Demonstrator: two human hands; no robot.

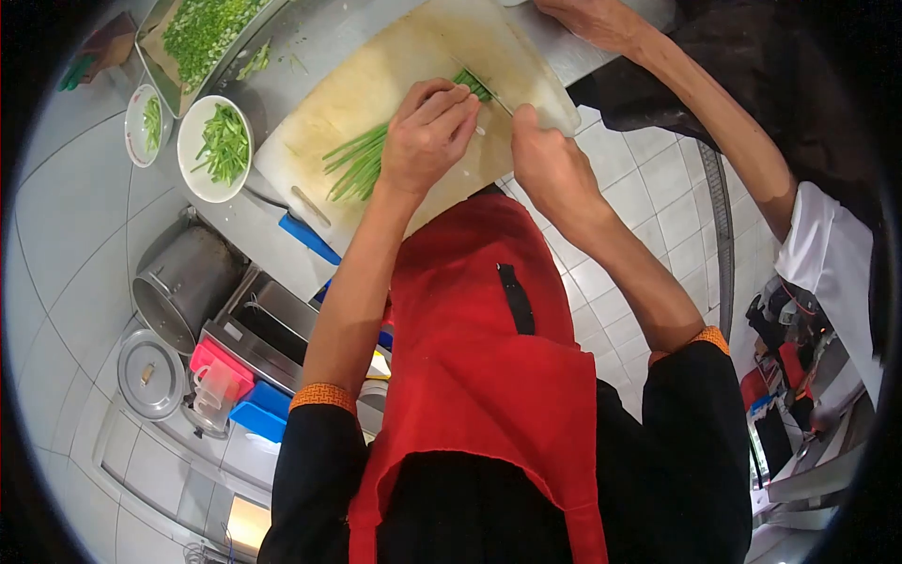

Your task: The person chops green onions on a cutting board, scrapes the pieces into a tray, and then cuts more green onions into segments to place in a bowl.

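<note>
A bunch of green stalks (359, 160) lies across the pale, stained cutting board (329, 108). My left hand (430, 133) is closed over the stalks, its fingers curled near their cut end. Just beyond those fingertips, short green pieces (473, 85) lie against a knife blade (490, 86), which is seen nearly edge-on. The knife's handle is in my right hand (552, 167), closed in a fist at the board's near right edge and hiding most of the handle.
Two white bowls of cut greens (224, 146) (151, 124) and a metal tray of chopped greens (202, 38) stand at the left. A co-worker's arm (719, 113) reaches in at the upper right. A blue-handled tool (308, 237) lies below the board. A large pot (188, 282) stands at lower left.
</note>
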